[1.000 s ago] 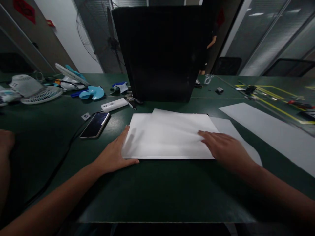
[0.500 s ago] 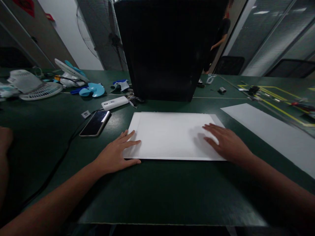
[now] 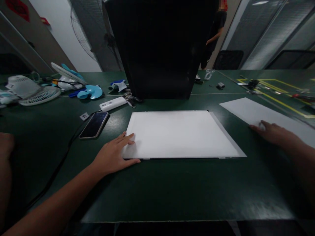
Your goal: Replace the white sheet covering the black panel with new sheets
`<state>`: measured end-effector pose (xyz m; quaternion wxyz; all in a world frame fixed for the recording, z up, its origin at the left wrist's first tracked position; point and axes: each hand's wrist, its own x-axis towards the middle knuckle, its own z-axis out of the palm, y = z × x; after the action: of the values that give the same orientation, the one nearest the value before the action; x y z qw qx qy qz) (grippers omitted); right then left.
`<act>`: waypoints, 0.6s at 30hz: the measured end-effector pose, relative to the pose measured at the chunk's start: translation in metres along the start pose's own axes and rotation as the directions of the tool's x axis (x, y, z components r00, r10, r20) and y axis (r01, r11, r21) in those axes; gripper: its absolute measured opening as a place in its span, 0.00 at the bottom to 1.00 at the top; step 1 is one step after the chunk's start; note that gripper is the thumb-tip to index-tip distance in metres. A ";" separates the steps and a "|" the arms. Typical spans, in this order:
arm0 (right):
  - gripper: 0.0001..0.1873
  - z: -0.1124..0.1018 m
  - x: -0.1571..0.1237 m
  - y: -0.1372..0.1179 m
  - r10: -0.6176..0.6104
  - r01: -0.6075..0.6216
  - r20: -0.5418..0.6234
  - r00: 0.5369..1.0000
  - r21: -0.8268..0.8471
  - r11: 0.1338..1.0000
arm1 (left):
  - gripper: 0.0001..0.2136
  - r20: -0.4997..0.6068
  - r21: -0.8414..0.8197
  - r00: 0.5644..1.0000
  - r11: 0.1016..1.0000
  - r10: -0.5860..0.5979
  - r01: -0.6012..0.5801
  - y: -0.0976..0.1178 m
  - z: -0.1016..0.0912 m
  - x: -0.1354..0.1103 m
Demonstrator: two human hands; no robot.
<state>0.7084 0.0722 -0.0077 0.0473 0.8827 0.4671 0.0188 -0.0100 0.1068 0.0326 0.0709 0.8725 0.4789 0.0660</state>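
A white rectangular panel (image 3: 169, 134) lies flat on the green table in front of me, with a greyish strip along its slanted right edge. My left hand (image 3: 116, 150) rests on its left end, fingers apart and the thumb along the front edge. To the right, a larger white sheet (image 3: 246, 108) lies at an angle. At the near edge of that sheet is my right hand (image 3: 273, 131), its thumb and fingers closed on the edge. The rest of its fingers are partly hidden and slightly blurred.
Left of the panel are a phone (image 3: 94, 125), a white power strip (image 3: 113, 103) with a black cable, a blue fan blade (image 3: 90, 91) and fan parts (image 3: 40, 95). A large black panel (image 3: 159, 52) stands behind. Another person's arm (image 3: 5, 164) is at the left edge.
My right hand has left the panel's right end and moved right to the white sheet, taking its near edge. My left hand stays on the panel's left end.
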 end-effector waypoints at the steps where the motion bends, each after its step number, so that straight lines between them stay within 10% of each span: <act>1: 0.52 -0.003 -0.001 -0.003 -0.004 0.004 0.026 1.000 0.003 1.000 | 0.36 0.000 0.011 1.000 1.000 0.003 -0.003 0.000 0.000 0.000; 13: 0.35 -0.056 -0.053 -0.040 0.093 -0.104 -0.225 0.970 -0.040 0.994 | 0.38 -0.018 0.042 1.000 0.999 0.013 -0.012 -0.001 0.000 0.003; 18: 0.33 -0.083 -0.099 -0.092 -0.196 0.148 -0.428 0.882 -0.142 0.979 | 0.39 -0.019 0.027 1.000 1.000 0.009 -0.008 -0.001 0.002 0.002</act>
<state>0.5706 0.0467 0.0669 -0.0114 0.8069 0.5405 0.2381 -0.0089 0.1091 0.0307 0.0541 0.8747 0.4767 0.0682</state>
